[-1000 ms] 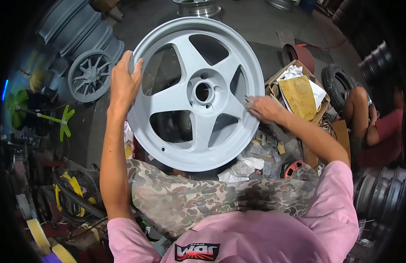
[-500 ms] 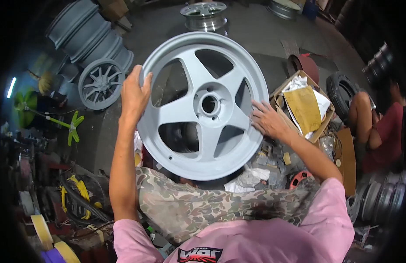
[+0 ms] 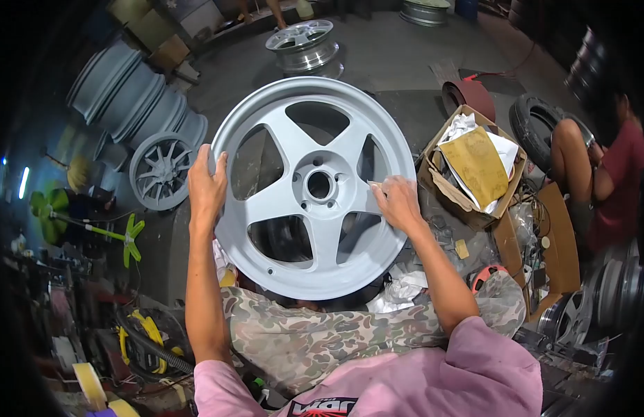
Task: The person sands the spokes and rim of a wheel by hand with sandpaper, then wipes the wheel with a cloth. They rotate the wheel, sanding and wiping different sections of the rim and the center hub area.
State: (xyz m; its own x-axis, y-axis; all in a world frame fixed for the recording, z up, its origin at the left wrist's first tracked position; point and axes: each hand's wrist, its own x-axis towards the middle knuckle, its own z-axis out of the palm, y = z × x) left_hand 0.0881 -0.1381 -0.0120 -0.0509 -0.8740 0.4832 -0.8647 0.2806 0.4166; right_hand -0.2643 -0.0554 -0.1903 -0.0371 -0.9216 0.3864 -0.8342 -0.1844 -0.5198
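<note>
A matte light-grey five-spoke wheel rim (image 3: pixel 287 163) stands tilted over my lap, its face toward me. My left hand (image 3: pixel 208 184) grips its left edge, with the thumb on the front lip and the fingers around the outside. On the right, my right hand (image 3: pixel 398 201) rests over the outer end of a spoke, its fingers bent and drawn together. A small pale edge shows at those fingertips; what it belongs to is too small to tell. Camouflage fabric (image 3: pixel 308 330) covers my legs below the rim.
An open cardboard box (image 3: pixel 468 212) of papers stands at right, near a tyre (image 3: pixel 534 125) and a seated person (image 3: pixel 617 174). Stacked grey rims (image 3: pixel 127 90) and a green fan (image 3: pixel 47 208) are at left. A shiny rim (image 3: pixel 304 52) stands ahead on the floor.
The wheel rim sits slightly lower and further left in view. My right hand has moved from the right lip inward onto the spoke, its fingers now drawn together. My left hand keeps its grip.
</note>
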